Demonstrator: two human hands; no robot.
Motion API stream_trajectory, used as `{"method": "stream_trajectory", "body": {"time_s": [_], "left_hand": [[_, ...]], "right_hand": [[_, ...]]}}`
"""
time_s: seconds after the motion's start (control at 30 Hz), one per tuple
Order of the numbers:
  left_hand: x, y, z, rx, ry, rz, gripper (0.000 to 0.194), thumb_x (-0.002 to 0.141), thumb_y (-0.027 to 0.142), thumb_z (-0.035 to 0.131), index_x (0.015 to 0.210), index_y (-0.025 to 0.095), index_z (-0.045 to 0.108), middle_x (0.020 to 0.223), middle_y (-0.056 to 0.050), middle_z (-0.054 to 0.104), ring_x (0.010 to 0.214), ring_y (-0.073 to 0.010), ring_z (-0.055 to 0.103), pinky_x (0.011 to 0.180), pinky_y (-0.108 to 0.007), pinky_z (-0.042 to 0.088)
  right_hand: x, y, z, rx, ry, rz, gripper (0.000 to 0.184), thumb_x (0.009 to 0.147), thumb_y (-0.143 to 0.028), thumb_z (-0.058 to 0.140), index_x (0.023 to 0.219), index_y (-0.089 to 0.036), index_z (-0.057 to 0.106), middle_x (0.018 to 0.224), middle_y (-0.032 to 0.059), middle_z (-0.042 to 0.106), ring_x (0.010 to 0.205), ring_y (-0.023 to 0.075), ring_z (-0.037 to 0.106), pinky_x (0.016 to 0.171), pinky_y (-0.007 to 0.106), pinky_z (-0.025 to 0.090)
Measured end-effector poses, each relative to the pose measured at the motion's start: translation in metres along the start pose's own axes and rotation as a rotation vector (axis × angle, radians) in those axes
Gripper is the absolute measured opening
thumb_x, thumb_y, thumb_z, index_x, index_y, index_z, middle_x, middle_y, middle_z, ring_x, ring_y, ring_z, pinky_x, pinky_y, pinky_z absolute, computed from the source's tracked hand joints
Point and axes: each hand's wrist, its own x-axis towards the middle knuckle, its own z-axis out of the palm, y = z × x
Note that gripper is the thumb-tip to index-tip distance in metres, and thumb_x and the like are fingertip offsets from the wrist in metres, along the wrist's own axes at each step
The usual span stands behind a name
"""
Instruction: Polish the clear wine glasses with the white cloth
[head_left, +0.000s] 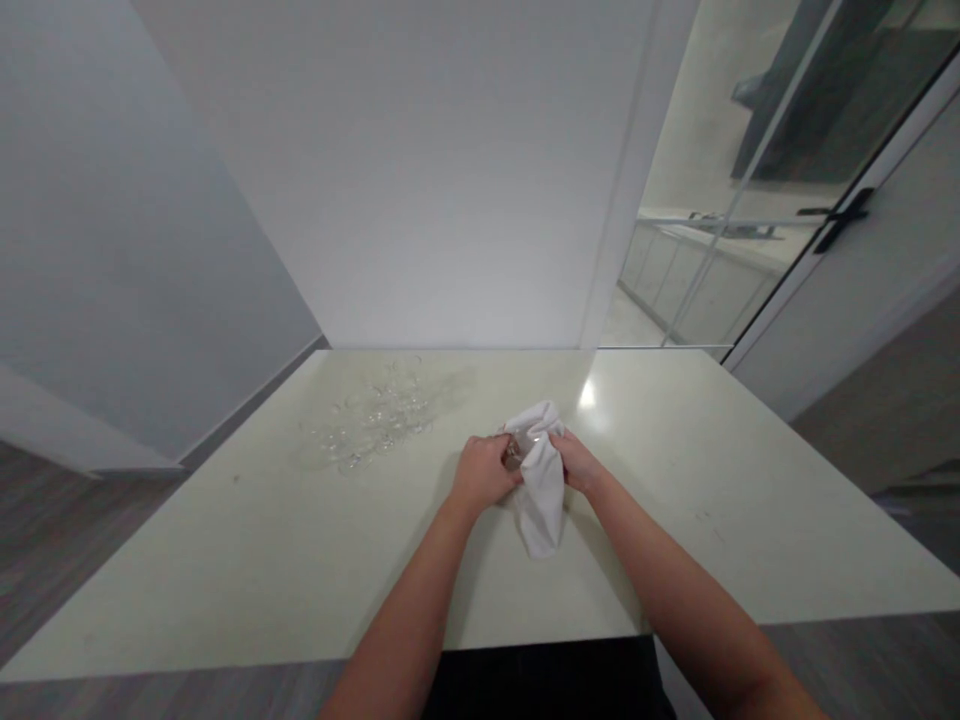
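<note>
My left hand (480,472) is closed around a small clear glass (514,452), which is partly covered by my fingers and by cloth. A white cloth (541,500) is gripped in my right hand (576,461), pressed against the glass. One end of the cloth hangs down between my wrists, and another part folds up over the far side. Both hands are just above the table's middle. To their left stands a cluster of several clear glass pieces (390,412); their exact shapes are hard to make out.
The pale glossy table (247,580) spans the view, with a white panel (450,200) behind its far edge. At the right is a door with a black handle (844,218), beside glass panes showing a kitchen counter (720,245).
</note>
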Motion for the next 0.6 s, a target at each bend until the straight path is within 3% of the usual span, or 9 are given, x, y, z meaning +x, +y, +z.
{"method": "stream_trajectory", "body": {"time_s": [0.13, 0.3, 0.47, 0.6], "left_hand": [[-0.002, 0.001, -0.007, 0.219, 0.118, 0.107, 0.036, 0.076, 0.050, 0.062, 0.094, 0.018, 0.061, 0.090, -0.009, 0.067, 0.093, -0.0267, 0.060, 0.095, -0.044, 0.036], [-0.001, -0.001, 0.000, 0.266, 0.209, 0.200, 0.042, 0.077, 0.050, 0.063, 0.105, 0.018, 0.057, 0.100, -0.009, 0.065, 0.101, -0.0264, 0.057, 0.107, -0.045, 0.028], [0.000, -0.003, 0.008, 0.199, 0.317, 0.311, 0.053, 0.083, 0.056, 0.056, 0.119, 0.017, 0.051, 0.107, -0.011, 0.064, 0.106, -0.0250, 0.058, 0.110, -0.043, 0.028], [0.000, -0.006, 0.002, 0.207, 0.229, 0.299, 0.060, 0.084, 0.062, 0.051, 0.122, 0.016, 0.051, 0.101, -0.012, 0.066, 0.100, -0.0254, 0.061, 0.097, -0.040, 0.038]], "right_hand": [[-0.003, -0.003, 0.002, -0.270, -0.104, -0.152, 0.044, 0.059, -0.033, 0.079, 0.098, -0.016, 0.066, 0.089, 0.0047, 0.073, 0.076, 0.0179, 0.066, 0.072, 0.029, 0.051], [0.000, -0.002, -0.001, -0.474, -0.048, -0.351, 0.033, 0.061, -0.034, 0.076, 0.088, -0.015, 0.070, 0.089, 0.0061, 0.072, 0.087, 0.0219, 0.063, 0.087, 0.036, 0.049], [0.007, 0.009, -0.008, -0.520, -0.087, -0.410, 0.022, 0.071, -0.035, 0.065, 0.084, -0.018, 0.070, 0.088, 0.0065, 0.070, 0.083, 0.0224, 0.063, 0.082, 0.035, 0.051], [0.008, 0.006, -0.013, -0.645, -0.153, -0.448, 0.017, 0.069, -0.032, 0.066, 0.078, -0.018, 0.070, 0.084, 0.0051, 0.069, 0.082, 0.0221, 0.062, 0.082, 0.035, 0.050]]}}
